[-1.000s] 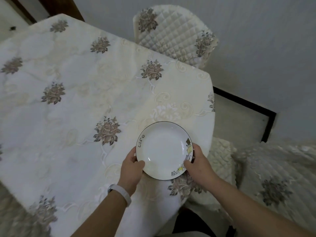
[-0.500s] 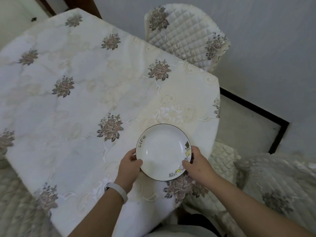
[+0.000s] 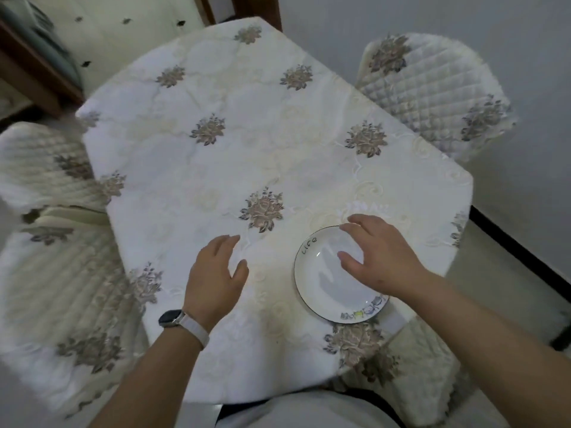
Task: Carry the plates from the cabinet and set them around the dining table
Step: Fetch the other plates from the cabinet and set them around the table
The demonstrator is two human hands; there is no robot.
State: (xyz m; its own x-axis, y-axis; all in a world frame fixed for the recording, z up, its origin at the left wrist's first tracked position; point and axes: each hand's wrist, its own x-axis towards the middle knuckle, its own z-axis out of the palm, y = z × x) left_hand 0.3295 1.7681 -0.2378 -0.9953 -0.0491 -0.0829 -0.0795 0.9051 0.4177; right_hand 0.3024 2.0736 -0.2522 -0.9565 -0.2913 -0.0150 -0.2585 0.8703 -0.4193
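A white plate (image 3: 321,285) with a thin dark rim, the word "Life" and a small coloured drawing lies flat on the dining table (image 3: 247,149), near its front right corner. My right hand (image 3: 380,257) hovers over the plate's right half with fingers spread and relaxed, holding nothing. My left hand (image 3: 213,273), with a watch on the wrist, is open above the cloth to the left of the plate, apart from it.
The table is covered by a cream cloth with brown flower patterns. Quilted covered chairs stand at the back right (image 3: 432,94), at the left (image 3: 46,180) and at the front right (image 3: 417,372). A grey wall runs along the right side.
Both hands held the plate by its edges over the table corner; now the plate lies on the cloth and both hands have let go. The left hand has moved away to the left.
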